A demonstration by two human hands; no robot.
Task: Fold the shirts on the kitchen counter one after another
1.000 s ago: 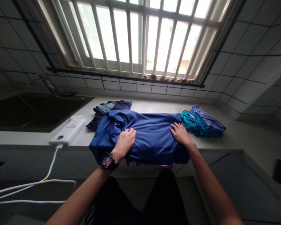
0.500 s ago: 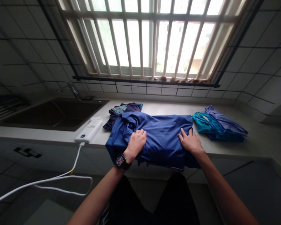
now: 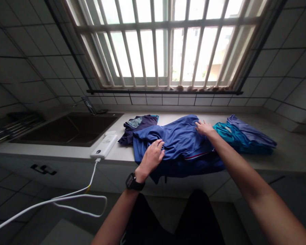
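A blue garment (image 3: 180, 139) of smooth cloth lies rumpled across the counter, its near part hanging over the front edge. A thin red and white stripe (image 3: 197, 156) runs along it near the right. Over the garment's left part is my left hand (image 3: 153, 156), fingers loosely bent and a little apart, with a black watch (image 3: 134, 182) on the wrist. My right hand (image 3: 204, 128) reaches to the garment's far right corner, fingers spread at the cloth's edge. Whether its fingertips press on the cloth is hard to see.
Dark folded clothes (image 3: 137, 126) lie behind the garment on the left. Teal and lilac clothes (image 3: 244, 136) are stacked at the right. A white power bank (image 3: 104, 146) with a cable (image 3: 93, 177) sits beside the dark sink (image 3: 66, 131). Behind is a barred window (image 3: 165, 54).
My right hand has moved up and away from me, toward the window. The garment's right part has shifted back, baring the red and white stripe. My left hand stays on the left part.
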